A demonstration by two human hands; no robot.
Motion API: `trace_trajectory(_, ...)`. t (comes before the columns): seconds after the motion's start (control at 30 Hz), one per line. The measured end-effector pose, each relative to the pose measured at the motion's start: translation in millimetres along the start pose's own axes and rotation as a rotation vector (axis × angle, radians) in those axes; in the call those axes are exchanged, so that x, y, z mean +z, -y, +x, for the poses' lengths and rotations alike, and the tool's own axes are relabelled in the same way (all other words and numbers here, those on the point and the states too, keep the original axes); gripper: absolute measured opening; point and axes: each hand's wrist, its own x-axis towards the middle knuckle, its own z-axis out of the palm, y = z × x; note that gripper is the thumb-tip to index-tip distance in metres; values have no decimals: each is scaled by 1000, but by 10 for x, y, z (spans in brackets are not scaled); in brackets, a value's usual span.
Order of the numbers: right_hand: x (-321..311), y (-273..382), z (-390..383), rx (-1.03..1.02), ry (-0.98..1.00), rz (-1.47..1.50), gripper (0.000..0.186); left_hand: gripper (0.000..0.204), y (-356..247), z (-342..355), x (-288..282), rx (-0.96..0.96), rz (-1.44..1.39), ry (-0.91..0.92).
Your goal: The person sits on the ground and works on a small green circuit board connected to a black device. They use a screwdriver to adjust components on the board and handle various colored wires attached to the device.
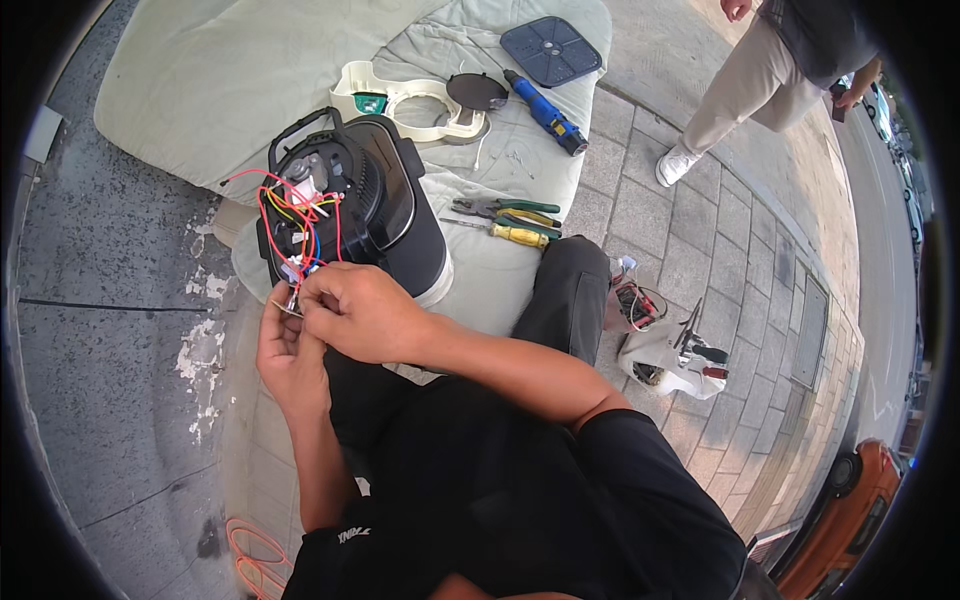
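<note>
A black household appliance [415, 215] with its top opened stands before me on the padded surface. Red, yellow and blue wires [290, 205] loop out of its exposed inside. At its near left corner, both hands meet over a small wired part [287, 307]. My left hand [283, 350] pinches this part from below and the left. My right hand [362, 312] is closed beside it, thumb and forefinger together at the same spot. My fingers cover most of the part, so its kind is unclear.
On the pale pad [200, 90] lie a cream plastic frame [400, 110], a black disc [477, 92], a dark square tray [553, 50], a blue power tool [546, 112], pliers [508, 212] and a yellow-handled screwdriver [515, 234]. Right: a white tool container [655, 360] and a standing person [745, 90].
</note>
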Motion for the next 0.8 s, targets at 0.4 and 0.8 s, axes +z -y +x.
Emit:
trace_trajectory(0.4, 76, -35, -18, 25, 5, 36, 14, 54, 18, -9, -78, -4, -60, 40)
trace_trajectory(0.8, 126, 63, 23, 163, 2, 84, 14, 61, -2, 135, -274, -37, -155, 212)
